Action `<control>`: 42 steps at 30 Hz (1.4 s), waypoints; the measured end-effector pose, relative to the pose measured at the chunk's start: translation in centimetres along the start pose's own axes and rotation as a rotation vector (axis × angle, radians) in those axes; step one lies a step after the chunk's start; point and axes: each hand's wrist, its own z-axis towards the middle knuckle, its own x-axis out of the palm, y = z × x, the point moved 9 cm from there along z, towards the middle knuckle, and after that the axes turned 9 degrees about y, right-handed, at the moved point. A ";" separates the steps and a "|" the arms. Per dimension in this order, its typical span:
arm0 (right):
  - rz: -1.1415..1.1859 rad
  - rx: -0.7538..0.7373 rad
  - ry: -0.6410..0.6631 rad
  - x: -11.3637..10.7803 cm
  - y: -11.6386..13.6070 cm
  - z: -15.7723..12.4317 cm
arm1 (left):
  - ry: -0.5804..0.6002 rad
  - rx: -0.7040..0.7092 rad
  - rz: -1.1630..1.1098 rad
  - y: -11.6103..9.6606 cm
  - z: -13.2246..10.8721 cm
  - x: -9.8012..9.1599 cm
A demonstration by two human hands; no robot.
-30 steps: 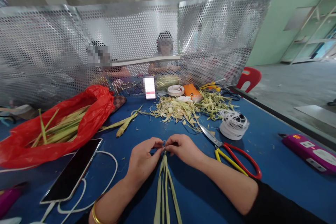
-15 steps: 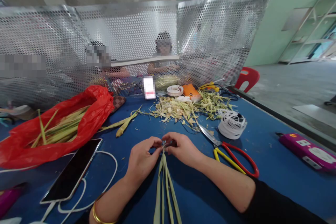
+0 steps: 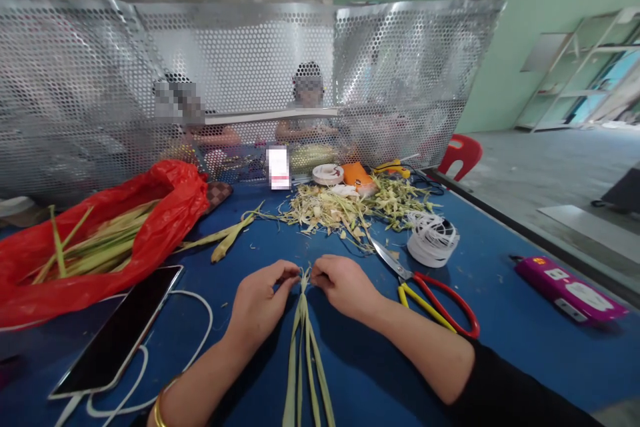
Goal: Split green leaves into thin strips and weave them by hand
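Note:
A bundle of long, pale green dried leaf strips [image 3: 301, 327] runs from between my hands toward the near edge, gathered at its top and fanning out below. At the gathered top, thin ends spread toward both sides. My left hand [image 3: 263, 297] pinches an end on the left, thumb against forefinger. From the right, my right hand [image 3: 345, 285] is closed at the other side of the top, its fingers curled and partly hidden. Right of my right hand lie large scissors [image 3: 425, 293] with one red and one yellow handle, blades pointing away.
A red plastic bag [image 3: 165, 213] of leaves stands left, beside a phone [image 3: 120, 333] on a white cable. Leaf scraps [image 3: 325, 210], a tape roll [image 3: 328, 174] and a white strip coil [image 3: 433, 240] lie ahead. A purple case [image 3: 570, 287] sits right. Behind the perforated screen [image 3: 250, 47] are people.
My hands have drawn slightly apart at the top of the leaf strips, whose gathered end now shows more clearly between them. The whole view has shifted a little.

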 end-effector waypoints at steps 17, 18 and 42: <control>0.247 0.090 0.057 0.2 -0.8 0.4 | 0.180 -0.064 0.119 1.1 0.4 0.4; 0.252 0.098 0.056 0.3 -1.0 0.4 | 0.186 -0.055 0.135 0.9 0.4 0.4; -0.042 0.060 0.079 0.9 -1.0 0.1 | 0.185 -0.130 -0.886 2.2 0.8 3.0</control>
